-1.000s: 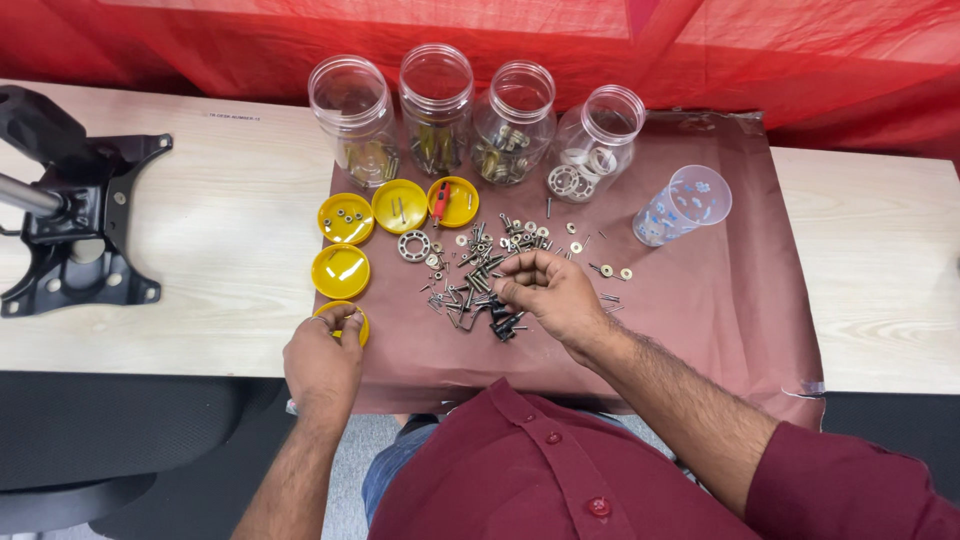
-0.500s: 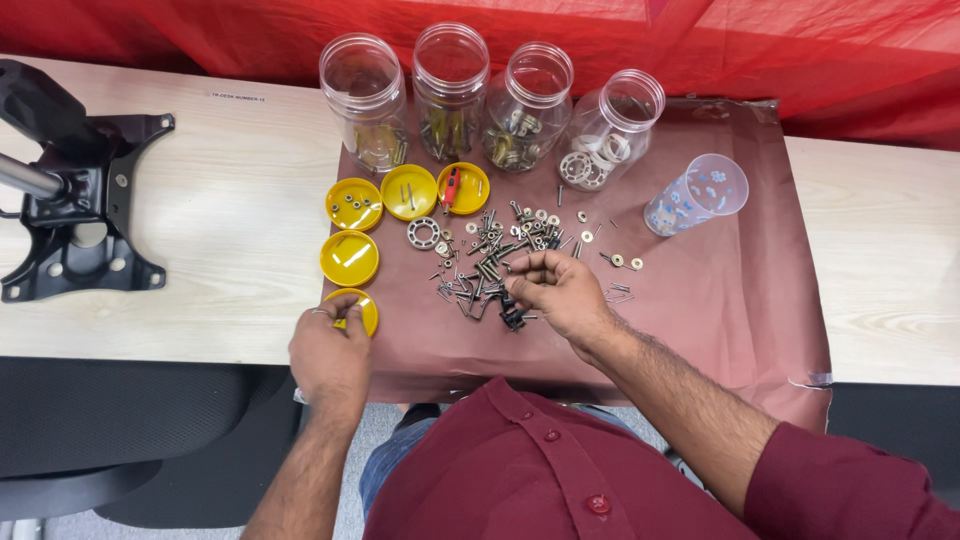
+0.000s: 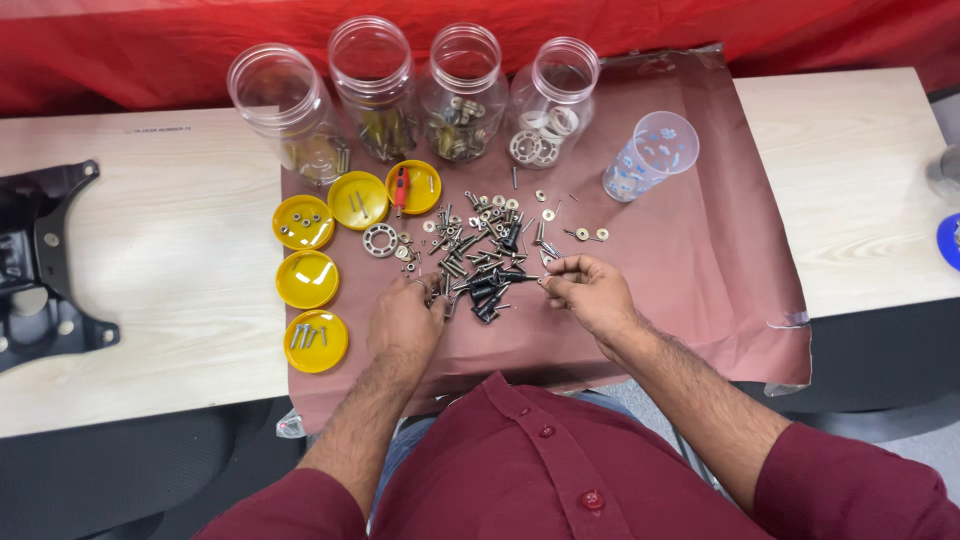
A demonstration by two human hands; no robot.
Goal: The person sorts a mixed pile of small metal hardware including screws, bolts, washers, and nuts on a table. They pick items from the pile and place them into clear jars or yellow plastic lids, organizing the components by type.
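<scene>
A loose pile of screws, bolts and washers (image 3: pixel 480 255) lies on a brown sheet (image 3: pixel 700 250). My left hand (image 3: pixel 405 320) rests at the pile's near left edge with its fingers curled down among the screws; what it holds is hidden. My right hand (image 3: pixel 590 292) is at the pile's near right edge, thumb and fingers pinched on the end of a black screw (image 3: pixel 505 279). Several yellow lids sit left of the pile. The nearest lid (image 3: pixel 316 341) holds a few screws.
Several clear jars (image 3: pixel 375 85) with hardware stand in a row at the back of the sheet. A clear plastic cup (image 3: pixel 650 155) lies on its side at the back right. A black metal bracket (image 3: pixel 40 270) sits on the wooden table at the far left.
My left hand has moved from the nearest yellow lid rightward to the pile. My right hand stays at the pile, now pinching a black screw. The view has shifted.
</scene>
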